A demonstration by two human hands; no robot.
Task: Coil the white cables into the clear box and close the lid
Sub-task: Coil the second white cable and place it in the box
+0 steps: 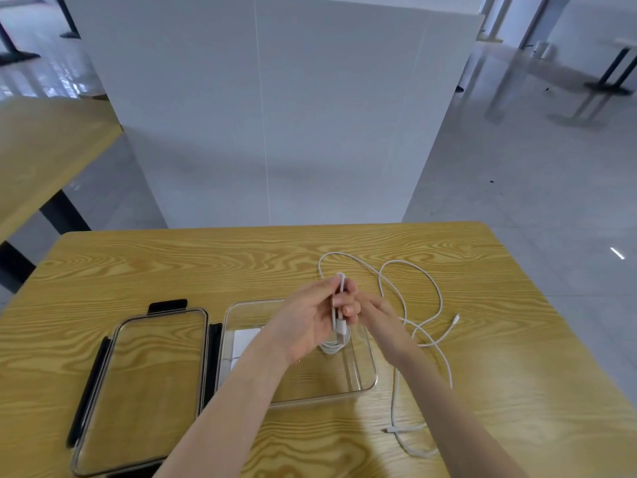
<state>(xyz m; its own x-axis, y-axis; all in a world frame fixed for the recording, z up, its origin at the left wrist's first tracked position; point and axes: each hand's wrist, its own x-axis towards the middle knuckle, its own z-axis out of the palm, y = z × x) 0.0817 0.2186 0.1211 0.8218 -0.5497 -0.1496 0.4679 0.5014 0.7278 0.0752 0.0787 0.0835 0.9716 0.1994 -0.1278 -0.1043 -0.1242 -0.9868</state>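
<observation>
Left hand (303, 319): fingers curled round a folded bundle of white cable (339, 315), gripping it upright above the clear box (365, 353); a loop of the bundle shows above the fingertips, and coiled turns hang below the palm.

Right hand (374, 313): fingers (350, 309) bent against the same bundle from the other side, pinching it; thumb hidden.

White cable, loose part (406, 291): runs from the bundle in wide loops over the wooden table (241, 263), right of the box, with one small plug end (456, 318) lying near the right edge.

Second white cable length (396, 401): lies on the table beside the right forearm, with a connector (391, 430) near the front; whether it joins the first cannot be told.

Clear box: open, on the table under both hands; a white block (243, 339) sits in its left part.

Lid (144, 384): clear with black latches, flat on the table, touching the box's left side.

White partition (269, 98): stands behind the table.
</observation>
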